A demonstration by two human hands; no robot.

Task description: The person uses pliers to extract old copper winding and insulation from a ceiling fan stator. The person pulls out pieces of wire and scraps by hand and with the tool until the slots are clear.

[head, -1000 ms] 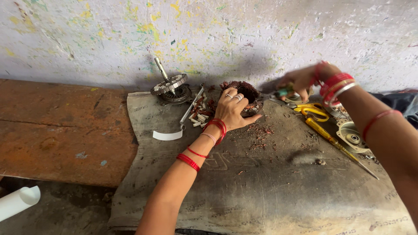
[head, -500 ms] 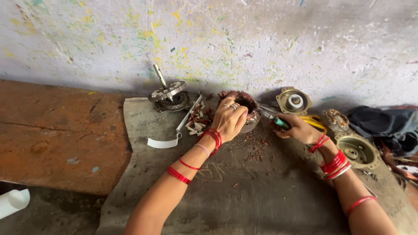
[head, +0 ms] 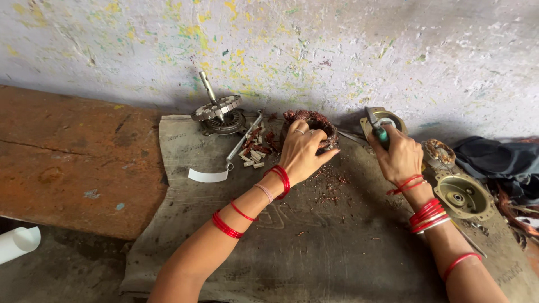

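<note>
Red bangles (head: 279,180) ring the left wrist at the centre, and more red bangles with a pale one (head: 429,215) band the right wrist at four o'clock. The tool (head: 378,130) gripped at two o'clock has a green handle, while the coil (head: 314,124) at twelve o'clock is reddish copper-brown. The wall (head: 314,50) is grey-white, speckled yellow and green; the cloth (head: 337,247) is drab grey-brown, the slab (head: 73,157) at nine o'clock rusty orange-brown.
</note>
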